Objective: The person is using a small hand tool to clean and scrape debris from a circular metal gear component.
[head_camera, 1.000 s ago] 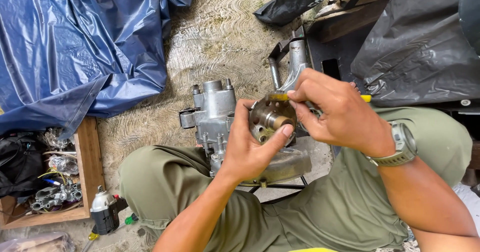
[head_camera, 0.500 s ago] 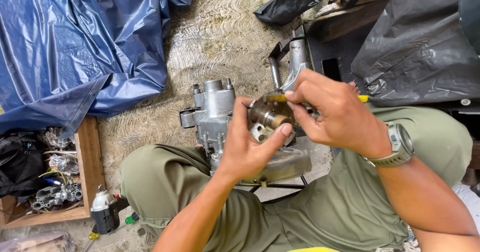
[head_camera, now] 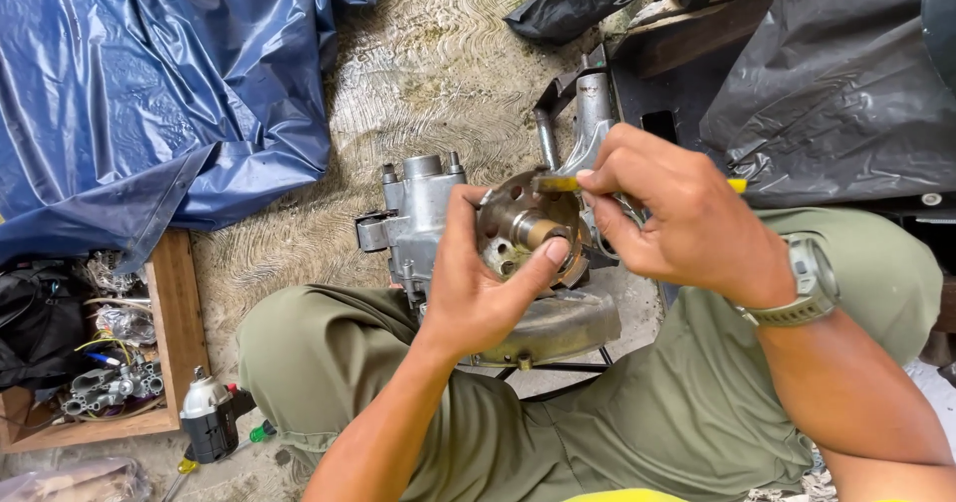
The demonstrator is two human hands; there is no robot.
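- The round metal hub (head_camera: 526, 231) is a dull, rusty disc with several holes in its face and a brass-coloured centre boss. You hold it above your lap, just in front of the grey engine casing (head_camera: 423, 213).
- Count: one hub, one casing, one yellow-handled tool (head_camera: 560, 182).
- Your left hand (head_camera: 476, 283) is curled around the hub from below, thumb tip pressed on its rim beside the boss.
- Your right hand (head_camera: 677, 218) is closed in a pinch on the yellow-handled tool, whose end lies at the hub's upper edge.
- Left of the casing lies one blue tarpaulin (head_camera: 149, 94).
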